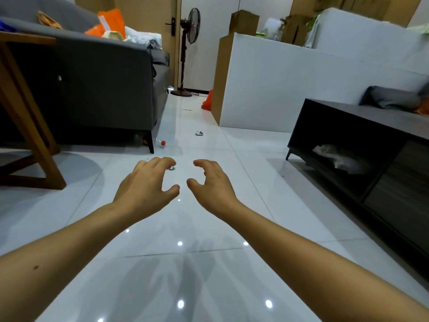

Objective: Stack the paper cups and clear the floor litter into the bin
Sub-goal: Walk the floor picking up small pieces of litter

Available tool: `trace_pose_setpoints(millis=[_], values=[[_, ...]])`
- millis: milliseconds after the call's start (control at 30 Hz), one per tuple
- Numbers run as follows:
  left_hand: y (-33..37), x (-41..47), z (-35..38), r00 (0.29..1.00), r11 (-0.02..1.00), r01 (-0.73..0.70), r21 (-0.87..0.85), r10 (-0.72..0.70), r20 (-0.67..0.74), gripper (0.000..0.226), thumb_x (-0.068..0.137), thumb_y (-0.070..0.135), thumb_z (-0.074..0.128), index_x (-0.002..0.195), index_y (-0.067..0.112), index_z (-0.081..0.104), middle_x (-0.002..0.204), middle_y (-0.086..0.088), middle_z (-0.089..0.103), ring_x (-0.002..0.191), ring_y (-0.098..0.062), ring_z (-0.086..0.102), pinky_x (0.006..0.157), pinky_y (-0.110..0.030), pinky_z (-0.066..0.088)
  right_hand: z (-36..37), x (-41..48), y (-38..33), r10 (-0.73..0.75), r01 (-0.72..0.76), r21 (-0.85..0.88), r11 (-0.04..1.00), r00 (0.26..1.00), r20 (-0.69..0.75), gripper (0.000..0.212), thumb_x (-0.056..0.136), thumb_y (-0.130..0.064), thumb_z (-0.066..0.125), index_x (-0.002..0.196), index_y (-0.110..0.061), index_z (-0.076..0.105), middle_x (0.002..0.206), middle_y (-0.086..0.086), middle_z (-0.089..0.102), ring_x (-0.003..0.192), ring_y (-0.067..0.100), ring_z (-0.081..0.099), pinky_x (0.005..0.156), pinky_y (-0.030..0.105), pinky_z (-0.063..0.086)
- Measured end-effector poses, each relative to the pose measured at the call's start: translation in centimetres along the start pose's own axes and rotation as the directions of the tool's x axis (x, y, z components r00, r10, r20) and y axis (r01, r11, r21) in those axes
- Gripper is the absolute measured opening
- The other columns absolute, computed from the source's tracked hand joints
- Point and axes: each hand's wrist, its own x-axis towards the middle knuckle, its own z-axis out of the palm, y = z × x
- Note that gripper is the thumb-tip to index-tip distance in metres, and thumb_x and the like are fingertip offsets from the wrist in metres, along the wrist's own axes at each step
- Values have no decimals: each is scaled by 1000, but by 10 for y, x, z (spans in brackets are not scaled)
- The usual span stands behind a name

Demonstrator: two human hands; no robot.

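Note:
My left hand (146, 184) and my right hand (211, 182) reach forward over the glossy white floor, fingers loosely curled, holding nothing. A small scrap of litter (173, 168) lies on the floor just past my left fingertips. Farther ahead sits a crumpled white wrapper (199, 133). A clear bottle with a red cap (162, 142) lies by the sofa's leg. A thin scrap (187, 109) and an orange plastic bag (207, 102) lie farther down the aisle. No paper cups or bin are in view.
A dark grey sofa (92, 89) and a wooden table leg (30, 135) stand on the left. On the right are a black TV cabinet (359, 145) and a white partition (267, 89). A standing fan (188, 54) is by the door.

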Motion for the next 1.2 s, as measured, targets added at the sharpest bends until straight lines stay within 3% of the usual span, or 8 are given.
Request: trace_pose_setpoints(millis=[467,700,900,1200], values=[[-18,4,-12,998,999,21,36,-19,-65,49,84,37,59,128,27,41,134,7,47,123,-19,40,91,-34,43,16,7,-12,-26,26,7,1000,999,-27,46,92,-25,49,135,-24,35,144,-7,33,130,13,36,101,26,34],[-5,12,-14,986,999,38,31,-33,-161,50,85,40,56,131,30,38,136,11,44,123,-12,40,93,-26,42,9,5,-2,-65,64,-33,997,997,-48,43,93,-28,47,134,-29,34,144,-13,32,130,7,33,102,20,29],[8,4,-20,986,999,5,53,4,-165,50,88,41,51,134,32,33,139,13,39,126,-9,36,97,-22,38,-1,-1,1,-87,85,-37,996,995,-54,43,93,-28,46,134,-30,33,143,-14,32,129,6,34,103,20,30],[20,-3,-19,979,997,42,60,-29,-202,50,89,43,48,135,34,31,140,17,36,127,-6,34,99,-18,35,-6,-1,6,-149,148,-28,989,987,-56,41,93,-29,46,131,-33,33,131,-21,33,125,2,35,92,11,25]])
